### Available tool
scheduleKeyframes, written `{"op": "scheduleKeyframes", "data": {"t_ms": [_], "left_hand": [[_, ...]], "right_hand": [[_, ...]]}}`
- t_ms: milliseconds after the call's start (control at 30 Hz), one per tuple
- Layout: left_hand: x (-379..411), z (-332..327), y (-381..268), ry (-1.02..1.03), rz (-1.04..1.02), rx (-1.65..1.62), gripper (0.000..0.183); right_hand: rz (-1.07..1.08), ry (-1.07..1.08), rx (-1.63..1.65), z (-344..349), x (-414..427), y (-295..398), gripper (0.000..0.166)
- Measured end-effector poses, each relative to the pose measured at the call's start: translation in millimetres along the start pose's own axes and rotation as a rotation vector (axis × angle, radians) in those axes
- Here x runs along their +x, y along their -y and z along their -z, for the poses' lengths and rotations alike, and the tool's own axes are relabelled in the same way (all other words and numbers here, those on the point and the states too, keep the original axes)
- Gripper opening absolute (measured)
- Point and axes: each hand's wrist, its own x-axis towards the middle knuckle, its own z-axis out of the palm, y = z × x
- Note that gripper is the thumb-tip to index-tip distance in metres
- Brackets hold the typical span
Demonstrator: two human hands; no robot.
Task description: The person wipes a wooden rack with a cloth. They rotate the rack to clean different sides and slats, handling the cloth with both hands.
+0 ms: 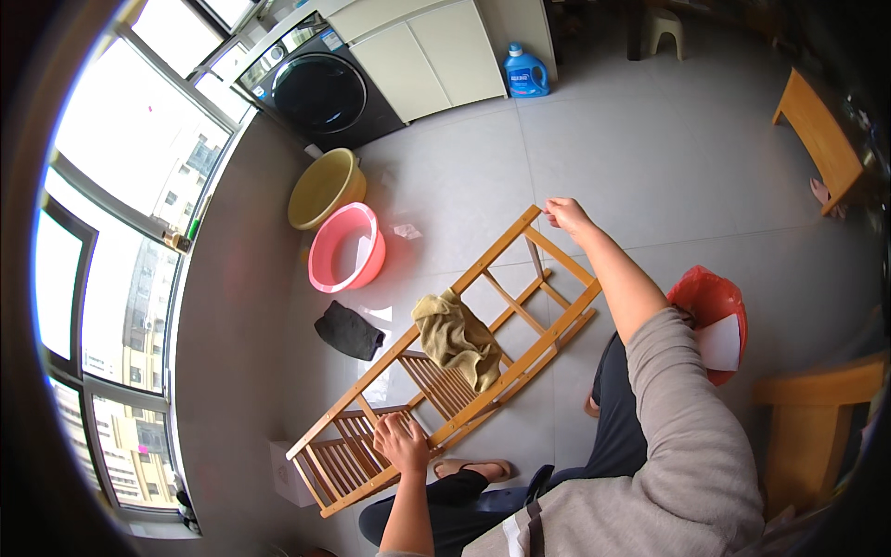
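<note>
A wooden slatted rack (480, 268) lies slanted across the floor in front of me, several slatted shelves showing at its near left part. A crumpled olive-brown cloth (456, 334) is draped over its middle. My left hand (404, 442) is over the rack's near end, fingers bent by the slats; whether they grip the wood is not clear. At the far end, my right hand (569, 217) has curled fingers close beside the corner of the frame. Contact there cannot be made out.
A dark cloth (349, 331) lies on the floor beside a pink basin (376, 257) and a yellow basin (358, 188). Behind are a washing machine (376, 115) and a blue detergent bottle (527, 75). To the right stand a red-lined bin (703, 285) and a wooden chair (807, 397).
</note>
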Motion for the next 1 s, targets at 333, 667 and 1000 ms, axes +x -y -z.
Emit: {"op": "scheduleKeyframes", "data": {"t_ms": [333, 667, 1000], "left_hand": [[1.7, -1.2, -3.3, -0.006, -0.018, 0.010, 0.030], [5.2, -5.3, 3.4, -0.024, -0.041, 0.026, 0.030], [-2.1, -7.8, 3.0, -0.021, -0.056, 0.039, 0.031]], "right_hand": [[0.086, -0.080, -0.109, -4.2, -7.2, 15.6, 0.012], [0.259, -0.387, -0.274, 23.2, -29.2, 42.8, 0.025], [0.257, -0.516, -0.157, 214.1, -153.6, -35.0, 0.010]]}}
